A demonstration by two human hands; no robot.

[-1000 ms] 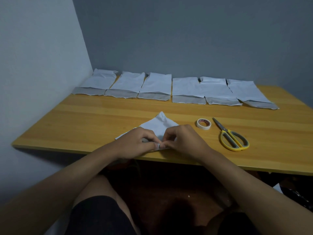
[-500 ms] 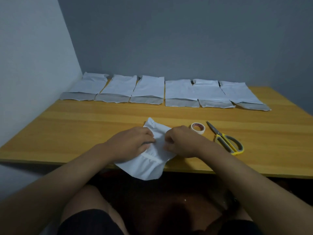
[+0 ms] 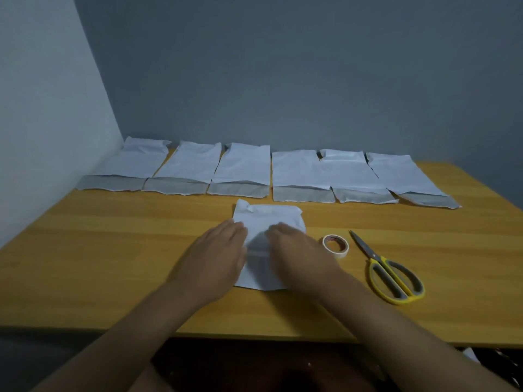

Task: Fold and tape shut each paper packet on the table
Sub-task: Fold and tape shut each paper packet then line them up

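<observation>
A white paper packet (image 3: 267, 219) lies flat in the middle of the wooden table (image 3: 113, 250), its crumpled top end pointing away from me. My left hand (image 3: 218, 256) presses flat on the packet's left side with straight fingers. My right hand (image 3: 294, 250) presses flat on its right side in the same way. A narrow strip of the packet shows between the two hands. Along the back of the table lies a row of several more white packets (image 3: 243, 168), each with a grey folded band at its near end.
A roll of white tape (image 3: 335, 245) lies just right of my right hand. Yellow-handled scissors (image 3: 387, 275) lie further right, blades pointing away. Walls close off the left side and the back. The table's front edge runs below my forearms.
The packet has moved from the table's front edge onto the table and now lies flat. Both hands went from pinching it to pressing flat on it.
</observation>
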